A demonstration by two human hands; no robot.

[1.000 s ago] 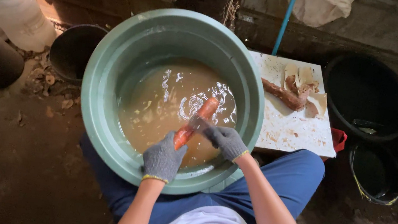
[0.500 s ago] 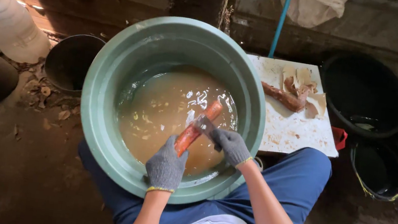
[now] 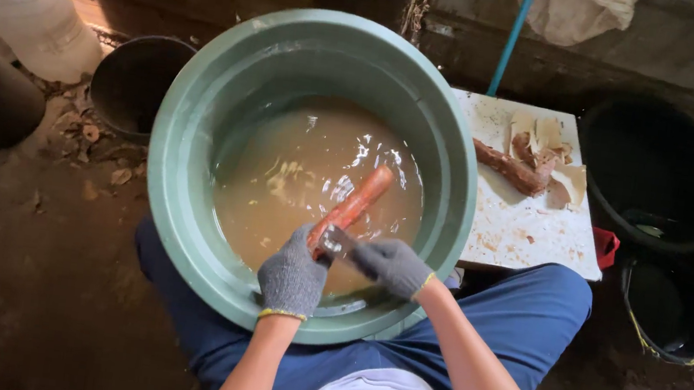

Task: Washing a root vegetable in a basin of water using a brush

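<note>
A big green basin [image 3: 201, 89] of muddy brown water rests between my knees. My left hand [image 3: 293, 275], in a grey knit glove, grips the near end of a long reddish root [image 3: 356, 205] that slants up and right over the water. My right hand [image 3: 391, 267], also gloved, holds a small shiny scraper [image 3: 334, 242] against the root close to my left hand. Pale peel scraps float in the water.
A white cutting board [image 3: 527, 235] to the right carries a brown unpeeled root [image 3: 509, 168] and peelings. Black buckets [image 3: 654, 175] stand at the right, another [image 3: 135, 85] at the left beside a plastic bottle [image 3: 26, 6]. A blue pole [image 3: 512, 34] leans behind.
The view has drifted a little, so the basin and hands sit lower and rightward in frame. My right hand has slid down the root toward my left hand.
</note>
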